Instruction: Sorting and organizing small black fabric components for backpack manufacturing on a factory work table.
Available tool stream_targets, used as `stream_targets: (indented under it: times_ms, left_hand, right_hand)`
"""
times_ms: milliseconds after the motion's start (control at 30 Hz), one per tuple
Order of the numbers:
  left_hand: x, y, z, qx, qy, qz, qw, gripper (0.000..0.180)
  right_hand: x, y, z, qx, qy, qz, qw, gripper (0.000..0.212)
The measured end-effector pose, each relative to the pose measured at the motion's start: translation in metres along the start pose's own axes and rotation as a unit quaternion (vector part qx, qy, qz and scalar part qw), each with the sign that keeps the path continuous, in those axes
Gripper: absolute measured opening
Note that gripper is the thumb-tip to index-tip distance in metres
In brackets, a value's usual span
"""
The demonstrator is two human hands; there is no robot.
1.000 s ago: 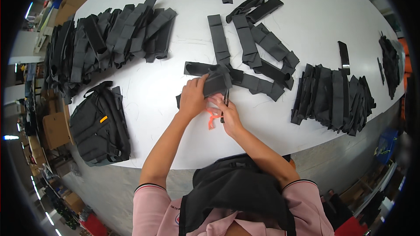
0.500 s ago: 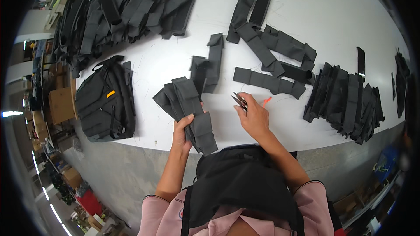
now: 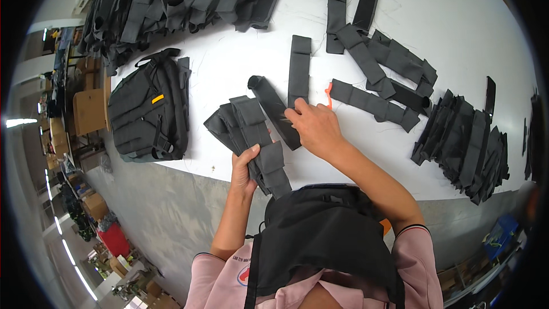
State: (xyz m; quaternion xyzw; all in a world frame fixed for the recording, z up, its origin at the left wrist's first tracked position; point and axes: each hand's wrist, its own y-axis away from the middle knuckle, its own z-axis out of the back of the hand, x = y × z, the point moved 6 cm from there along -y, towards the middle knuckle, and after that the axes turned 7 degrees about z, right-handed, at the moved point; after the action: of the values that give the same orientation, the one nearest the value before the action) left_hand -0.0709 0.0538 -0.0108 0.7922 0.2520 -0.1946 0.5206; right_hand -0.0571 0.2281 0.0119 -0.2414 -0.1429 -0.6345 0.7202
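Note:
My left hand [image 3: 247, 169] is closed round a fanned bundle of dark grey fabric strips [image 3: 251, 123], thumb on top. Close by on the right, my right hand [image 3: 317, 129] is closed, its fingertips at a loose black fabric strip [image 3: 269, 100] that slants beside the bundle. It holds thread snips, mostly covered by the fingers now; their dark pointed blades show in the earlier frame. An orange cord [image 3: 329, 95] sticks out beyond the knuckles. Another grey strip [image 3: 299, 66] lies upright just above this hand.
A large pile of strips [image 3: 194, 0] covers the far left of the white table [image 3: 229, 51]. A black backpack [image 3: 151, 111] lies at the left edge. Several strips [image 3: 394, 57] are scattered right of centre, and a stacked row [image 3: 460, 140] stands at the right.
My right hand has moved left, from bare tabletop to the loose strip beside the bundle. That strip now slants down to the right. My left hand still holds the bundle; the view has shifted.

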Motion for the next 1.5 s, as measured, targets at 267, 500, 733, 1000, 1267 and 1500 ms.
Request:
stream_targets:
  times_ms: [267, 500, 733, 1000, 1267, 1500]
  left_hand:
    - [0.003, -0.001, -0.002, -0.008, -0.005, 0.012, 1.0, 0.056]
    - [-0.002, 0.015, 0.018, -0.015, 0.033, -0.016, 0.999, 0.056]
    - [-0.006, -0.023, 0.036, -0.033, -0.027, -0.043, 0.998, 0.044]
    - [0.013, -0.055, 0.034, -0.002, -0.026, 0.003, 1.0, 0.045]
    - [0.033, -0.047, 0.038, -0.007, -0.062, 0.063, 0.996, 0.041]
    - [0.02, -0.031, 0.022, 0.011, -0.045, 0.082, 0.996, 0.04]
  right_hand:
    - [0.007, -0.015, -0.022, 0.033, -0.002, 0.027, 0.999, 0.022]
    - [-0.014, 0.021, -0.003, 0.016, -0.097, -0.131, 0.986, 0.019]
    - [-0.036, 0.03, -0.028, -0.051, -0.253, -0.257, 0.931, 0.025]
    - [-0.053, 0.015, -0.102, 0.079, -0.422, -0.333, 0.839, 0.025]
    - [-0.004, 0.029, -0.107, 0.115, -0.637, -0.415, 0.639, 0.028]
    - [-0.005, 0.013, -0.106, 0.161, -0.505, -0.314, 0.788, 0.032]
